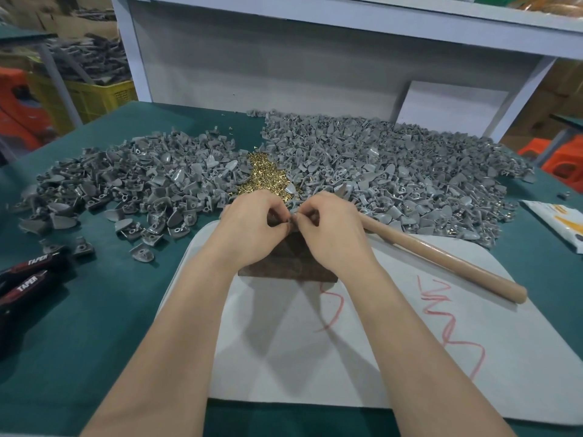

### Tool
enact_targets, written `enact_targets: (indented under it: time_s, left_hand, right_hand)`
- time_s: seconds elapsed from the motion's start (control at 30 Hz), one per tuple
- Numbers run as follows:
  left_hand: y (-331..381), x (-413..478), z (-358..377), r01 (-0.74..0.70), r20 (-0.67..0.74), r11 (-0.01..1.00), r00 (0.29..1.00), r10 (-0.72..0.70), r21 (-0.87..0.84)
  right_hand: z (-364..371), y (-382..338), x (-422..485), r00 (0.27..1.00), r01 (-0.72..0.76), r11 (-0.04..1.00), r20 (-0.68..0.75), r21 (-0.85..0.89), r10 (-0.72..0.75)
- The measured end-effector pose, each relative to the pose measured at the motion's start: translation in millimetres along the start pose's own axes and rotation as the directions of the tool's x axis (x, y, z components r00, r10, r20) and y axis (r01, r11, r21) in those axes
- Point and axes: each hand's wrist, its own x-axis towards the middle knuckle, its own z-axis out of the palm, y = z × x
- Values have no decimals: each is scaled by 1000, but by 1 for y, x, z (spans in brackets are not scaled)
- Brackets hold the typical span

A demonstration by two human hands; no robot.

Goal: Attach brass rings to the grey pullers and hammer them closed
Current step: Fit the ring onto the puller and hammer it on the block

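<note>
Dark green felt-covered table (94, 310) fills the view. A white rounded board w/ red scribbles (410, 357) lies on it at 6 o'clock. Two heaps across the far side: the wide right heap of grey plastic pullers (394, 171) at 1–2 o'clock and the left heap of grey plastic pullers (126, 178) at 10–11 o'clock.

Both bare forearms come in from 6 o'clock and converge twd centre, wrists about level, backs of hands up. The left hand (252, 222) and right hand (331, 228) meet knuckle to knuckle over the far edge of the board.

A light wooden hammer handle (441, 260) lies on the board, long axis 10 to 4 o'clock, butt end at 4; the head end is hidden behind the right hand. A dark brown flat block (290, 260) sits under the hands on the board. A small pile of loose brass rings (262, 175) lies at 12 o'clock, betw the two heaps.

Fingers of both hands are curled in tight, thumb and forefinger tips pressed together. Both pinch one small grey plastic puller (295, 212) above the block's far edge. It's mostly covered, so can't tell its long axis or which way it points.
</note>
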Motion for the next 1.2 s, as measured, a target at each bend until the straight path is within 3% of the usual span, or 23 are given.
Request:
enact_targets:
  time_s: [0.17, 0.23, 0.3, 0.33, 0.4, 0.47, 0.57, 0.73, 0.93, 1.1, 1.2]
  left_hand:
    - [0, 0, -1, -1, 1, 1000, 1000, 1, -4]
    - [1, -1, -1, 1, -1, 1000, 1000, -1, -3]
    - [1, -1, -2, 10, 3, 1000, 1000, -9, -3]
    - [1, -2, -2, 14, 7, 1000, 1000, -14, -6]
    - [1, -2, -2, 23, 12, 1000, 1000, -23, -11]
    - [2, -3, -2, 40, 18, 999, 999, -40, -13]
    - [5, -3, -2, 61, 20, 998, 998, -61, 2]
    - [6, -5, -2, 75, 7, 997, 997, -75, -3]
    - [6, -4, -2, 78, -5, 997, 997, -78, 4]
    - [5, -4, -2, 81, -2, 997, 997, -81, 2]
    - [5, -3, -2, 84, -8, 996, 996, -84, 5]
  right_hand:
    - [-1, 2, 1, 999, -10, 999, 37, 35, 8]
    - [-7, 11, 3, 997, -34, 989, 68, 142, 24]
    - [-20, 26, 7, 992, -119, 965, -12, 235, 125]
    - [-29, 38, 8, 978, -169, 963, -82, 210, 190]
    - [-44, 62, 7, 939, -313, 950, -151, -2, 309]
    - [-51, 78, 3, 893, -447, 867, -54, -219, 447]
    - [-48, 82, 4, 836, -503, 801, 51, -326, 546]
    - [-49, 77, 5, 860, -442, 848, 130, -293, 493]
    - [-54, 72, -1, 838, -489, 834, 127, -256, 531]
    - [-62, 68, -1, 886, -403, 878, 131, -257, 445]
    - [-64, 64, -6, 923, -360, 931, 123, -51, 364]
